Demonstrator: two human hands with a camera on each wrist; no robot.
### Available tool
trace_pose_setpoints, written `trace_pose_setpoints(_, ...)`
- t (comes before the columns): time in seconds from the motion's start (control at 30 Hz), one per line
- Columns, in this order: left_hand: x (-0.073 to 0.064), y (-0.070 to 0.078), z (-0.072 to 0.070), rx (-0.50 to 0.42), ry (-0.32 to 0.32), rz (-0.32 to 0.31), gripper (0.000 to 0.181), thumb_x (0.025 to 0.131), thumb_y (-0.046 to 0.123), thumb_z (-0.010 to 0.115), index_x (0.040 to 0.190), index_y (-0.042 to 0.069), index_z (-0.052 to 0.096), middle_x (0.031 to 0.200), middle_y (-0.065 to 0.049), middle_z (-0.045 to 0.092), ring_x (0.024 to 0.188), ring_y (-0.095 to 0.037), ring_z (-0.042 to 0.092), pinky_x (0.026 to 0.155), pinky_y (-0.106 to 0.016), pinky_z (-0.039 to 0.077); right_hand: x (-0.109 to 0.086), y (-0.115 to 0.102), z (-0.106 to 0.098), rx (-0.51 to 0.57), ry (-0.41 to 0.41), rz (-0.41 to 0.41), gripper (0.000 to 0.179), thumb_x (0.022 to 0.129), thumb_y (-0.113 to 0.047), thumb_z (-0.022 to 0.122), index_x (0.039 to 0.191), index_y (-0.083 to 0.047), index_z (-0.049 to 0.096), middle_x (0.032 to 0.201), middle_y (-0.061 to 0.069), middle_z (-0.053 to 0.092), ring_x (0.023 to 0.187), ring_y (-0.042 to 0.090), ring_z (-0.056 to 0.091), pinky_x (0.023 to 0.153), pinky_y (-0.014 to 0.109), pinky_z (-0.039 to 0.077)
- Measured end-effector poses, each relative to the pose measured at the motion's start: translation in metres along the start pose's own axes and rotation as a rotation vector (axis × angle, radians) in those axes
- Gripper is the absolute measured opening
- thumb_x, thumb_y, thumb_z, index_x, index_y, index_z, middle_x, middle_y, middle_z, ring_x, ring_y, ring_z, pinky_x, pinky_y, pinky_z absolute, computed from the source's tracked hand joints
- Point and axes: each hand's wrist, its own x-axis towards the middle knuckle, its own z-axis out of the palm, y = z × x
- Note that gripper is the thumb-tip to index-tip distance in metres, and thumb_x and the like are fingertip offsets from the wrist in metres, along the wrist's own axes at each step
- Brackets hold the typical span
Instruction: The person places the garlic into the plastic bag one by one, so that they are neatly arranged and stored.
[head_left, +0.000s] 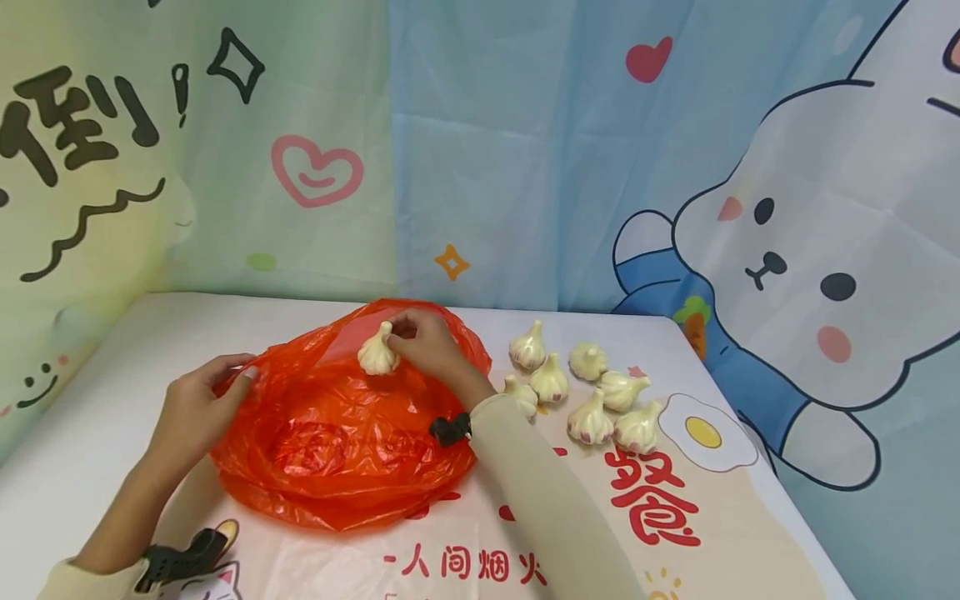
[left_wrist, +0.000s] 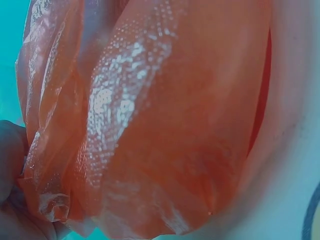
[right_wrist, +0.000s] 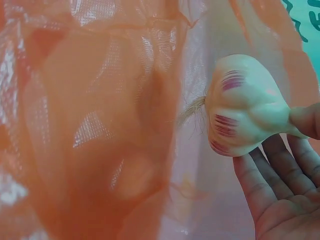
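Observation:
A red plastic bag (head_left: 337, 492) lies on the table with its mouth spread upward. My left hand (head_left: 197, 408) grips the bag's left rim; in the left wrist view the fingers (left_wrist: 12, 165) pinch the crumpled film. Over the bag's opening, my right hand (head_left: 427, 343) holds a garlic bulb (head_left: 377, 352) by its stem. The right wrist view shows that bulb (right_wrist: 245, 107) with purple streaks and a tuft of roots, the thumb on its neck and fingers beneath. Whether other things lie inside the bag I cannot tell.
Several more garlic bulbs (head_left: 592, 417) stand in a loose group to the right of the bag, near my right forearm. A printed cloth (head_left: 480, 167) hangs behind the table. The white tabletop (head_left: 97, 400) shows to the left.

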Motion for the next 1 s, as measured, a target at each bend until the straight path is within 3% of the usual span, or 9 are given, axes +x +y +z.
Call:
trace_pose_setpoints(0.2, 0.0, 0.0, -0.002, 0.015, 0.016, 0.015, 0.032, 0.099, 0.02, 0.057, 0.121, -0.003, 0.062, 0.106, -0.025, 0.067, 0.093, -0.039, 0.064, 0.075, -0.047, 0.055, 0.008, 0.005, 0.01, 0.022, 0.046, 0.04, 0.02, 0.093, -0.014, 0.066, 0.11, -0.004, 0.067, 0.101, 0.002, 0.067, 0.092, 0.015, 0.062, 0.082, 0.023, 0.053)
trace_pose_setpoints(0.4, -0.001, -0.001, 0.001, 0.0, 0.012, 0.001, 0.032, 0.099, 0.02, 0.056, 0.122, -0.002, 0.061, 0.106, -0.024, 0.067, 0.091, -0.038, 0.065, 0.074, -0.044, 0.055, 0.011, 0.012, 0.022, 0.055, 0.062, 0.039, 0.021, 0.092, -0.008, 0.065, 0.111, 0.001, 0.065, 0.101, 0.008, 0.067, 0.092, 0.018, 0.062, 0.083, 0.021, 0.052)
trace_pose_setpoints(0.67, 0.0, 0.0, 0.003, -0.006, 0.013, 0.006, 0.031, 0.099, 0.02, 0.057, 0.121, -0.002, 0.062, 0.104, -0.024, 0.068, 0.088, -0.037, 0.066, 0.07, -0.037, 0.058, 0.011, 0.009, 0.033, 0.068, 0.074, 0.02, 0.019, 0.093, -0.01, 0.066, 0.111, -0.002, 0.065, 0.102, 0.005, 0.066, 0.092, 0.016, 0.062, 0.081, 0.021, 0.052)
trace_pose_setpoints(0.77, 0.0, 0.0, 0.003, -0.002, 0.014, 0.01, 0.031, 0.099, 0.02, 0.057, 0.121, -0.002, 0.062, 0.103, -0.023, 0.068, 0.088, -0.036, 0.066, 0.07, -0.032, 0.058, 0.013, 0.008, 0.037, 0.057, 0.07, 0.027, 0.018, 0.092, -0.011, 0.068, 0.107, -0.003, 0.066, 0.1, 0.004, 0.067, 0.091, 0.015, 0.062, 0.08, 0.021, 0.053)
trace_pose_setpoints(0.9, -0.001, 0.0, 0.003, 0.005, 0.022, 0.016, 0.031, 0.099, 0.02, 0.058, 0.12, -0.002, 0.063, 0.102, -0.022, 0.068, 0.088, -0.035, 0.065, 0.069, -0.011, 0.051, 0.014, 0.007, 0.042, 0.009, 0.071, 0.044, 0.02, 0.091, -0.012, 0.069, 0.108, -0.004, 0.064, 0.101, 0.004, 0.066, 0.093, 0.016, 0.064, 0.082, 0.021, 0.053)
trace_pose_setpoints(1.0, 0.0, 0.0, 0.003, 0.007, 0.024, 0.016, 0.031, 0.099, 0.021, 0.058, 0.12, -0.002, 0.063, 0.102, -0.022, 0.068, 0.088, -0.035, 0.064, 0.069, -0.008, 0.049, 0.014, 0.008, 0.044, -0.046, 0.075, 0.035, 0.023, 0.092, -0.013, 0.067, 0.113, -0.004, 0.062, 0.104, 0.006, 0.066, 0.095, 0.018, 0.064, 0.083, 0.022, 0.053)
